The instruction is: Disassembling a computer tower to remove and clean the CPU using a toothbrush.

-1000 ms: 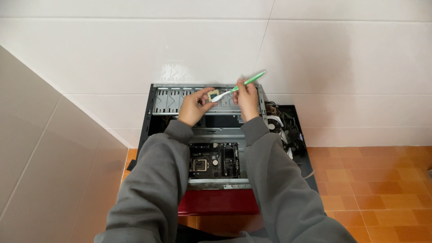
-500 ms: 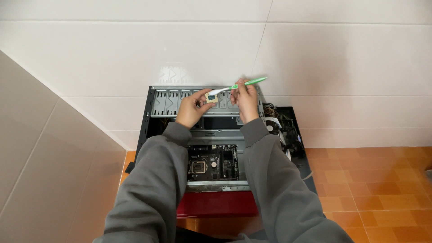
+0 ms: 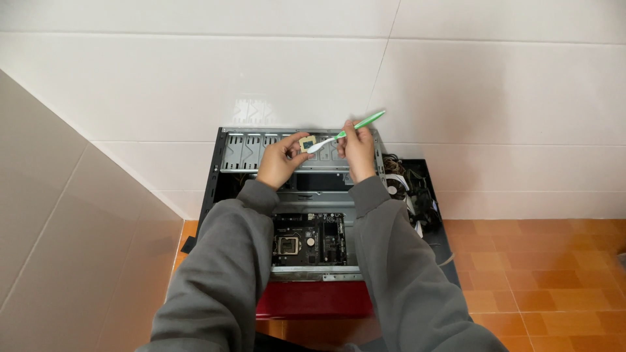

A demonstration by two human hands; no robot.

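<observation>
My left hand [image 3: 280,158] holds a small square processor chip [image 3: 307,143] by its edges above an open computer case [image 3: 229,156]. My right hand [image 3: 358,148] grips a green and white toothbrush [image 3: 349,131], whose white head rests against the chip. The handle points up and to the right. Both hands hover over the far, metal end of the case. Below my forearms lies the black motherboard [image 3: 310,239] with its bare square socket [image 3: 287,246].
The case lies on its side against a white tiled wall [image 3: 456,85] on an orange tiled floor [image 3: 541,280]. A tangle of cables and a fan [image 3: 407,189] sits at the case's right side. A red edge [image 3: 313,300] runs along the near end.
The brush handle has shifted slightly, and the brush head stays at the chip. My hands remain in nearly the same place above the case.
</observation>
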